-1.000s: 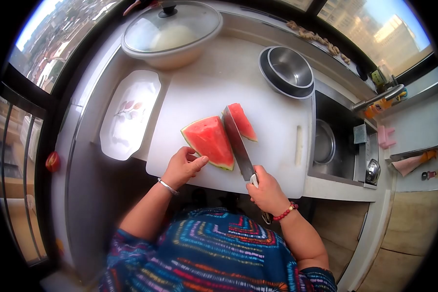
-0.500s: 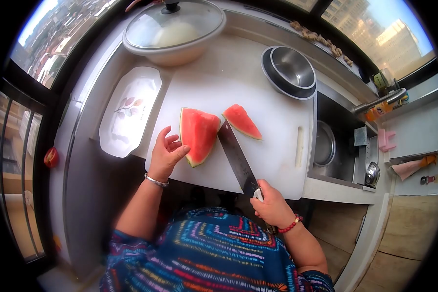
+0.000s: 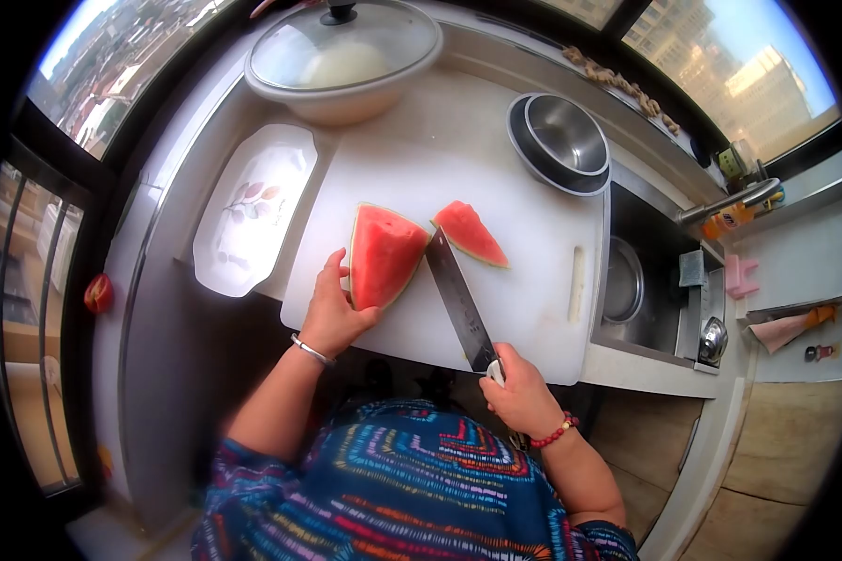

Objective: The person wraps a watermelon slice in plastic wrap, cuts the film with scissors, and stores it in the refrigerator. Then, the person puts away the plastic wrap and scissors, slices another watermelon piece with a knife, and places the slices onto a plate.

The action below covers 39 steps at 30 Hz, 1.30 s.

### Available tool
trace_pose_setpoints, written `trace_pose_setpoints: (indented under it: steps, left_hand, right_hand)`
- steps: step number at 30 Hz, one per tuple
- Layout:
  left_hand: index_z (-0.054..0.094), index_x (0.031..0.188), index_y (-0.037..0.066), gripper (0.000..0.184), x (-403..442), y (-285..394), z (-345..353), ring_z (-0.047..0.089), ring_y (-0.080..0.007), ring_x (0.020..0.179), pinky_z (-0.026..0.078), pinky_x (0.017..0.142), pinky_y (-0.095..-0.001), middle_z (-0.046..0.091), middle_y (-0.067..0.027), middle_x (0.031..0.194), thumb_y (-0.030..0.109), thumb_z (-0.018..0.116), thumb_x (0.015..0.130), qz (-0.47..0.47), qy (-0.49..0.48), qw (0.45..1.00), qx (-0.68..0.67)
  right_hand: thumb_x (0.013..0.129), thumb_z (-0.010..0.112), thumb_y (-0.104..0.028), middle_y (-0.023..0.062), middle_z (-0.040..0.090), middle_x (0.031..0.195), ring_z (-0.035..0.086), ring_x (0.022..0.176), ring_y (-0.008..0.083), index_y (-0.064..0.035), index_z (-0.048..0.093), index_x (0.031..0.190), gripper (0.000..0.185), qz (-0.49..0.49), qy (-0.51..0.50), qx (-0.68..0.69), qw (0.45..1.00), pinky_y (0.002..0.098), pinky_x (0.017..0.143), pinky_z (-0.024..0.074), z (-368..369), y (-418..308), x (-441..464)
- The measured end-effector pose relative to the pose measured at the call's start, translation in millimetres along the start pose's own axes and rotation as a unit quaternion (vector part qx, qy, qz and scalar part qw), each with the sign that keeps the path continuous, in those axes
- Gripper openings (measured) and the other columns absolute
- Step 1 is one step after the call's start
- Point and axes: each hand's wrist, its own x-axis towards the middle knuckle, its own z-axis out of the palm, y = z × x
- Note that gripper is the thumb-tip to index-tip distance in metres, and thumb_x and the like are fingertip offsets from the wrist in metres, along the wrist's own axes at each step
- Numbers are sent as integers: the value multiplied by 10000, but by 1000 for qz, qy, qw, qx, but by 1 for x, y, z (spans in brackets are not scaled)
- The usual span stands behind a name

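A large wedge of watermelon (image 3: 388, 251), red with a thin green rind, lies on the white cutting board (image 3: 533, 309). My left hand (image 3: 337, 309) grips its lower left side, fingers along the left edge and thumb at the near corner. My right hand (image 3: 522, 393) is closed round the pale handle of a kitchen knife (image 3: 458, 301). The dark blade points away from me, its tip between the wedge and a smaller watermelon slice (image 3: 471, 232) to the right.
Left of the board is a white floral dish (image 3: 243, 234). Behind stands a big lidded pot (image 3: 346, 98). Nested metal bowls (image 3: 563, 136) sit at the board's far right corner, beside the sink (image 3: 660, 318). Ginger roots (image 3: 617, 82) line the window sill.
My left hand has moved right and closed on the large wedge, which is turned slightly. The knife and the smaller slice have stayed almost where they were.
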Motion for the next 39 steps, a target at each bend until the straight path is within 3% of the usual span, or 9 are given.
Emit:
trace_pose_setpoints:
  steps: [7,14,16,20,22,31,35,38,39]
  left_hand:
    - [256,1320,2,870,0,-18,-1,589,-170,790,510,654,-269,420,-143,1179,80,760,616,69,1,996,-52]
    - [285,1296,-16,871,-4,-17,5,588,-172,796,525,655,-270,383,-155,1174,128,798,607,-2,-39,981,-188]
    - [281,1299,-16,853,-6,-18,7,599,-171,795,529,653,-263,376,-167,1180,115,789,626,-2,-53,972,-228]
    - [276,1303,-13,839,-9,-15,8,596,-169,793,527,647,-264,376,-166,1186,103,779,641,-6,-53,967,-249]
    - [271,1308,-7,835,-12,-11,7,588,-165,800,524,642,-264,382,-167,1183,96,774,650,-22,-51,963,-262]
    - [273,1318,9,869,-7,-10,-2,573,-169,805,514,678,-271,440,-171,1139,159,786,633,-48,-36,979,-196]
    - [262,1337,33,906,7,-13,-10,509,-222,1003,507,751,-308,385,-186,1236,180,803,625,20,54,996,-69]
    - [253,1348,20,932,33,-15,-21,462,-240,1083,472,837,-356,371,-192,1271,214,804,622,28,43,988,-146]
    - [250,1349,13,937,42,-17,-23,463,-239,1084,454,868,-365,384,-189,1265,233,802,625,38,27,979,-200]
  right_hand:
    - [782,549,-113,222,574,825,566,780,383,10,468,1092,343,25,15,12,1000,389,699,455,-10,-4,-15]
    - [780,551,-105,213,567,786,571,746,369,21,472,1106,359,-9,73,13,997,388,681,453,-14,-12,-14]
    - [811,524,-63,51,531,644,516,514,103,41,408,1196,416,-58,61,5,996,251,486,446,-13,-10,-12]
    - [814,520,-62,45,531,651,513,514,99,34,413,1195,408,-58,55,24,996,249,489,445,-8,-18,-11]
    - [786,548,-95,195,567,793,572,741,339,13,470,1121,360,-24,58,37,997,370,679,452,-8,-26,-11]
    - [786,546,-94,181,557,767,567,717,333,11,463,1124,363,-46,56,43,996,372,672,450,-3,-30,-9]
    - [784,548,-97,179,556,761,567,711,335,10,461,1124,367,-40,56,43,997,374,668,450,-3,-29,-10]
    - [782,547,-99,177,558,761,566,712,336,8,460,1127,371,-41,56,36,997,376,669,450,-3,-26,-10]
    - [800,532,-79,108,542,712,538,617,214,21,433,1169,395,-61,51,28,996,310,586,447,-2,-22,-7]
